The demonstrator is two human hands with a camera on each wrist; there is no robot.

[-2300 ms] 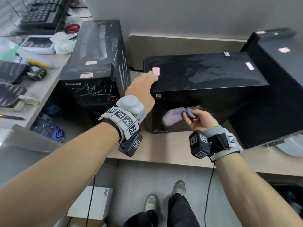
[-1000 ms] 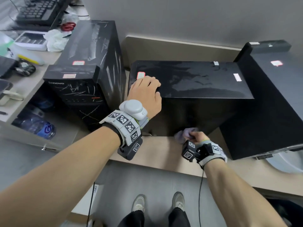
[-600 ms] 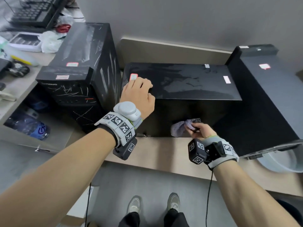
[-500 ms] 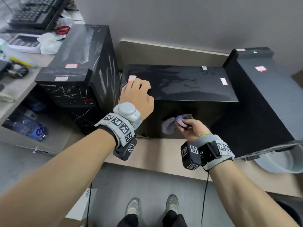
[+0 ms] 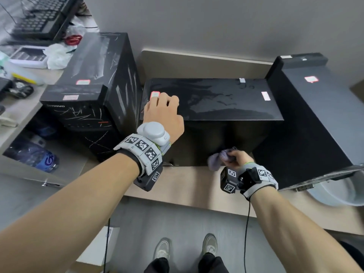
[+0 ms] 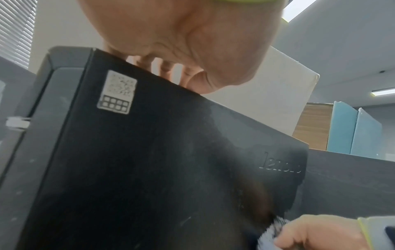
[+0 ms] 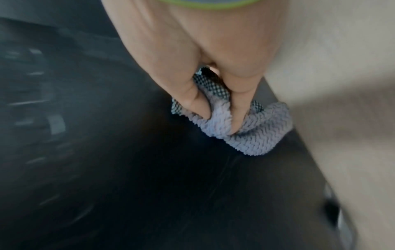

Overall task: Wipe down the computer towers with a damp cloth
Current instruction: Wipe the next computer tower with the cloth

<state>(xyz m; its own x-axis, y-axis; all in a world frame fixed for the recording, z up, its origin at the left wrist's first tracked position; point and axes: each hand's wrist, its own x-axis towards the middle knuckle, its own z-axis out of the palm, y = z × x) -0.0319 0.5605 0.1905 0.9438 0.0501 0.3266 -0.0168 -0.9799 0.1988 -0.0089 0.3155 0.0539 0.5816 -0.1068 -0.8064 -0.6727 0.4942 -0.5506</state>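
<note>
A black middle tower lies on the desk between an upright scratched tower and a third tower on the right. My left hand rests on the middle tower's top front-left corner, fingers lying over the top edge. My right hand grips a bunched purple cloth and presses it low against the tower's front face, just above the desk. The right wrist view shows thumb and fingers dug into the cloth on the dark panel.
The beige desk edge runs below the towers. A keyboard, a white bag and small items lie at the far left. A water bottle lies in an open shelf at left. A pale basin sits at right.
My right hand has slid the cloth down and to the right on the middle tower's front face. The left hand stays on the top corner.
</note>
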